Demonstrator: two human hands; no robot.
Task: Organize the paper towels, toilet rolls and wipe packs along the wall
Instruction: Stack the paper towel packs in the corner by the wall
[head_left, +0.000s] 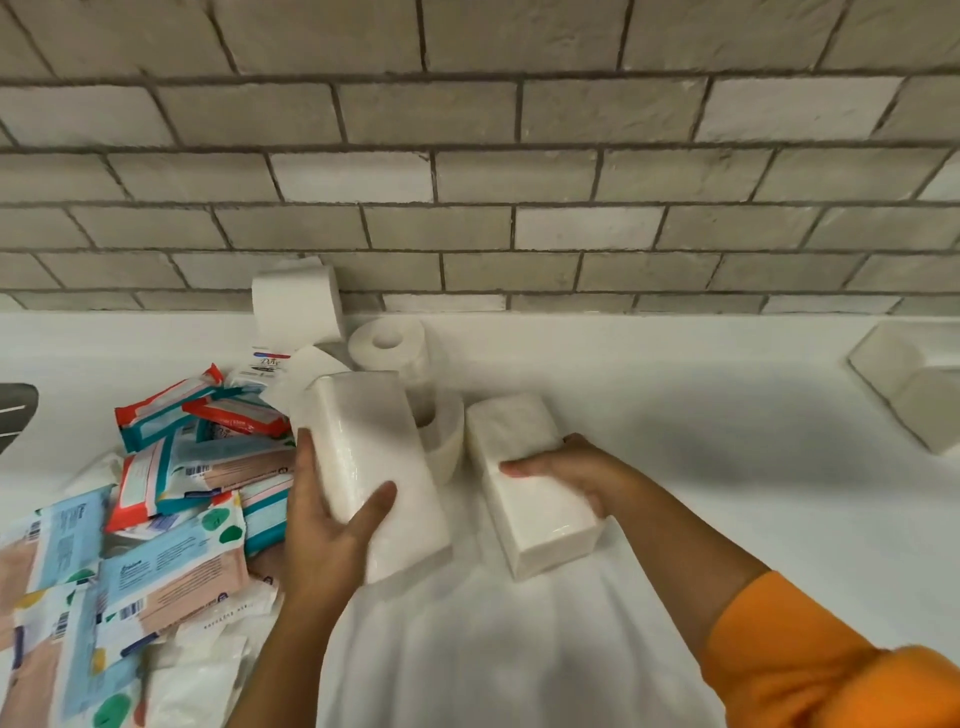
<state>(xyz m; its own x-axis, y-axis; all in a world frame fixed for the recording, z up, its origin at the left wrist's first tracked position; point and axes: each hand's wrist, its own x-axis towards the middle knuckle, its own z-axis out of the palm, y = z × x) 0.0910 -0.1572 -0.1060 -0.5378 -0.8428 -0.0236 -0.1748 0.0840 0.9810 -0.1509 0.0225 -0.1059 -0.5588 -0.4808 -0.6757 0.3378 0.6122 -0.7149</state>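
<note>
Two full grips: left hand (327, 530) around left towel pack (363, 447), right hand (566, 473) around right towel pack (540, 525)

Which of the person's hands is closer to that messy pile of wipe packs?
Left. The left hand, gripping a paper towel pack, is right beside the pile of wipe packs. The right hand grips a second paper towel pack farther right, apart from the pile.

- Two hands: the left hand (322, 525) and the right hand (566, 467).
- Two wrapped paper towel packs: the left paper towel pack (363, 457) and the right paper towel pack (535, 514).
- Four toilet rolls (387, 343) can be made out, two of them partly hidden.
- At least ten wipe packs (171, 571) lie in an overlapping heap; the exact number cannot be told.
</note>
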